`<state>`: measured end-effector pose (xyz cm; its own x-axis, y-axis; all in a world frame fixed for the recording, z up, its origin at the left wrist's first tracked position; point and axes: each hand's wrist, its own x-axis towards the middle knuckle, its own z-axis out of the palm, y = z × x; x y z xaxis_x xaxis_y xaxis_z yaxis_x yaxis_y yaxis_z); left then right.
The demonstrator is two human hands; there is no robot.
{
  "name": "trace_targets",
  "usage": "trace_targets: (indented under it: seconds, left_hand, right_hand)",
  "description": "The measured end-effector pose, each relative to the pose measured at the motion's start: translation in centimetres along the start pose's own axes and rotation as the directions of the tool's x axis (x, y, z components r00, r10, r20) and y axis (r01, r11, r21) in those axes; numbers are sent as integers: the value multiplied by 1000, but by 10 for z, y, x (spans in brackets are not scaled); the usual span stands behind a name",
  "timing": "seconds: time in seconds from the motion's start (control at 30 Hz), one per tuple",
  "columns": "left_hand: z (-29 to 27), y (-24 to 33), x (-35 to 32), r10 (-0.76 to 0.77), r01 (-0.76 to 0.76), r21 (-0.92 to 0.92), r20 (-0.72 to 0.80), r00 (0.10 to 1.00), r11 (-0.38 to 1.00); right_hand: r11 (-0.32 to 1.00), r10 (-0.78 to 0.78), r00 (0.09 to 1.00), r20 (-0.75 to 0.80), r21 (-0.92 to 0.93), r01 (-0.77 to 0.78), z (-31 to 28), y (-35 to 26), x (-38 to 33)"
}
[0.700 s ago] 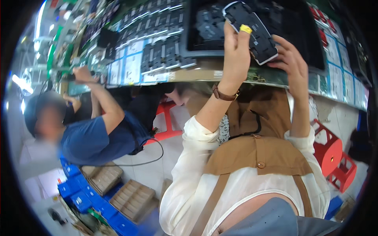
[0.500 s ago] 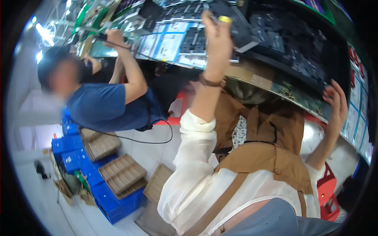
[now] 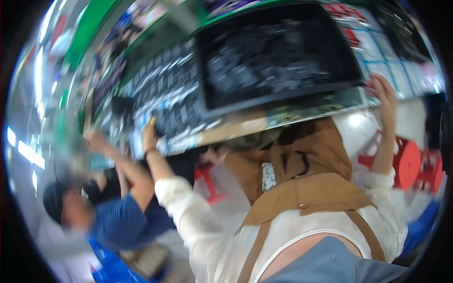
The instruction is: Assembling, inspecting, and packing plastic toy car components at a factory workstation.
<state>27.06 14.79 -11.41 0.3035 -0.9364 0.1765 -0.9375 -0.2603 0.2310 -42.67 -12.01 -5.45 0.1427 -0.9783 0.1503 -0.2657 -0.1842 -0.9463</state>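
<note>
My left hand [image 3: 150, 137] reaches far out to the left, over the near edge of rows of black plastic parts [image 3: 174, 115] on the bench. A yellow covering shows at its thumb tip; motion blur hides whether the fingers hold anything. My right hand [image 3: 382, 90] is at the right corner of a large black tray [image 3: 278, 98], fingers apart and slightly bent, with nothing visible in them. Whether it touches the rim I cannot tell. Many small black parts [image 3: 240, 70] lie heaped in the tray.
A co-worker in a blue shirt [image 3: 118, 219] sits close on my left, arms at the bench. Red stools [image 3: 406, 162] stand at right. Red parts [image 3: 349, 37] lie beyond the tray. Blue crates [image 3: 111, 264] stand on the floor at lower left. Cardboard [image 3: 231, 126] edges the bench.
The view has swung right, bringing the whole black tray into sight. My left hand has moved away from the dark box-shaped piece beside it, and now appears lower and farther left.
</note>
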Motion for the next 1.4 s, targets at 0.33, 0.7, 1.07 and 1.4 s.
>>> trace_targets:
  seconds: [0.33, 0.7, 1.07, 1.4]
  left_hand:
    - [14, -34, 23, -575, 610, 42, -285, 766, 791]
    - [-30, 253, 70, -213, 41, -366, -446, 869, 930]
    - [18, 423, 74, 8, -234, -839, -265, 964, 492]
    - [44, 442, 83, 51, 87, -919, 73, 996, -385]
  right_hand:
    - [789, -309, 938, -156, -593, 161, -13, 55, 111]
    - [687, -264, 963, -48, -710, 154, 20, 101, 161]
    - [688, -309, 922, -233, -725, 47, 9, 106, 154]
    - [771, -436, 884, -167, -577, 271, 15, 0, 93]
